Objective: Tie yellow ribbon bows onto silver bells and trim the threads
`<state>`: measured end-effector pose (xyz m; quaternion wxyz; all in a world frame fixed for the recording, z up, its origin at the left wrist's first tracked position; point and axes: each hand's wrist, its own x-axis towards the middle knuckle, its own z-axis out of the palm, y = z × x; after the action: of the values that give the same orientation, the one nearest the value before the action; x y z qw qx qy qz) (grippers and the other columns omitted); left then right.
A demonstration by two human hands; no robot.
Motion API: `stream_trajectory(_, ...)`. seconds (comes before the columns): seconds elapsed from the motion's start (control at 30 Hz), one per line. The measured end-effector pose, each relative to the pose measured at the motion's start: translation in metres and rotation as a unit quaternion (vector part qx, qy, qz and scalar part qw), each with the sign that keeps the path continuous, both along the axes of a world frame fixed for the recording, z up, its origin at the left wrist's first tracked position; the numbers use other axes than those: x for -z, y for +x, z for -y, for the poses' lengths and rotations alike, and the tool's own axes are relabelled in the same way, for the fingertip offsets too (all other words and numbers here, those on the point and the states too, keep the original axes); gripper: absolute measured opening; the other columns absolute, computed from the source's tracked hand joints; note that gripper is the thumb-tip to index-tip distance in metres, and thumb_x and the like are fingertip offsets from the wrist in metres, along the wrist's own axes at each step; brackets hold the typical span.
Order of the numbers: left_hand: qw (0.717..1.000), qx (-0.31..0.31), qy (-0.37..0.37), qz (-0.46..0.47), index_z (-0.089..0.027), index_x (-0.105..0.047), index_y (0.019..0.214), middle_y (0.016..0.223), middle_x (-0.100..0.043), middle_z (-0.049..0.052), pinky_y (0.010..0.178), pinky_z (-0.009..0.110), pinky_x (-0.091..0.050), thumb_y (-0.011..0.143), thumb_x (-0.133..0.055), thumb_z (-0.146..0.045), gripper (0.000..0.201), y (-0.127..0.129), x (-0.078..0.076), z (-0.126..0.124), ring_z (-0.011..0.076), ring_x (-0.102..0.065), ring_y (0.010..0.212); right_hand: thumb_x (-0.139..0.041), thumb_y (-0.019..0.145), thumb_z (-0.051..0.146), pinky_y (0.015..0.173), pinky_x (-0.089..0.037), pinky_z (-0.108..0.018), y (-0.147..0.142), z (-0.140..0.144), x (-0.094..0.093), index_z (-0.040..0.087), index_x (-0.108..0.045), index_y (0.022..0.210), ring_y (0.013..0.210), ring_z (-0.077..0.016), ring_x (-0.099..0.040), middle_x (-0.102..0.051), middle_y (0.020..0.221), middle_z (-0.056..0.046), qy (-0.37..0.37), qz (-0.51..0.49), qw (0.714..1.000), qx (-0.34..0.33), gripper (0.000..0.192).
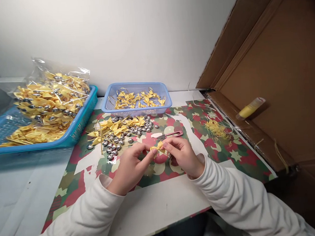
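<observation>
A yellow bow is being held between two hands above a patterned sheet. A large blue basket is standing at left, carrying a clear bag of bows; a smaller blue basket is standing behind the sheet's middle. The left hand is pinching the bow's left side, the right hand its right. Beyond them, a pink-handled cutter is lying near loose silver bells.
</observation>
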<state>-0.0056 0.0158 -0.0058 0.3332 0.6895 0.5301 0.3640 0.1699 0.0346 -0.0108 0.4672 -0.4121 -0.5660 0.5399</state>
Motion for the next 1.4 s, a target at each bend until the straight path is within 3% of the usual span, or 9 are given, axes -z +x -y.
stream_trajectory(0.1,0.999,-0.002,0.04,-0.02,-0.018,-0.062,0.07,0.065,-0.063,-0.001,0.058,0.024,-0.039,0.089,-0.056,-0.035,0.026,0.0006,0.0008,0.0007,0.0124,-0.053,0.06,-0.06,0.083,0.035,0.079,-0.049,-0.033,0.0018,0.0019,-0.0048,0.019,-0.05,0.05,0.084,-0.018,-0.06,-0.063,0.088,-0.006,0.052,0.02,0.998,0.002,0.038)
stream_trajectory(0.2,0.997,0.0,0.076,-0.031,-0.018,-0.063,0.07,0.064,-0.062,-0.002,0.058,0.024,-0.04,0.089,-0.057,-0.032,0.024,0.0008,0.0015,0.0014,0.012,-0.054,0.06,-0.058,0.082,0.028,0.084,-0.047,-0.033,0.0027,0.0034,-0.0074,0.018,-0.045,0.047,0.091,-0.0178,-0.057,-0.059,0.094,-0.006,0.075,0.039,0.996,-0.03,0.039)
stream_trajectory(0.43,0.988,0.012,0.14,-0.066,-0.017,-0.064,0.071,0.064,-0.06,-0.001,0.057,0.025,-0.04,0.088,-0.058,-0.025,0.02,0.0003,0.0019,0.0035,0.0126,-0.053,0.06,-0.057,0.078,0.02,0.073,-0.044,-0.028,0.0012,0.0041,-0.001,0.018,-0.044,0.05,0.083,-0.015,-0.054,-0.055,0.093,-0.005,0.053,0.02,0.997,-0.057,0.031)
stream_trajectory(0.93,0.972,0.007,0.209,-0.105,-0.017,-0.061,0.072,0.066,-0.06,0.001,0.058,0.027,-0.041,0.088,-0.058,-0.02,0.017,0.0001,0.0017,0.006,0.0148,-0.053,0.063,-0.058,0.077,0.02,0.066,-0.038,-0.027,0.0005,0.0055,-0.0006,0.018,-0.045,0.052,0.075,-0.0133,-0.047,-0.049,0.086,-0.003,0.051,0.006,0.996,-0.07,0.028)
stream_trajectory(1.4,0.941,0.015,0.298,-0.162,-0.02,-0.058,0.073,0.065,-0.067,-0.001,0.059,0.029,-0.041,0.089,-0.057,-0.02,0.016,0.0022,-0.0037,0.0073,0.0164,-0.052,0.062,-0.058,0.077,0.021,0.064,-0.039,-0.027,0.0,0.0063,-0.0009,0.018,-0.045,0.053,0.077,-0.014,-0.046,-0.048,0.085,-0.003,0.048,0.019,0.996,-0.071,0.028)
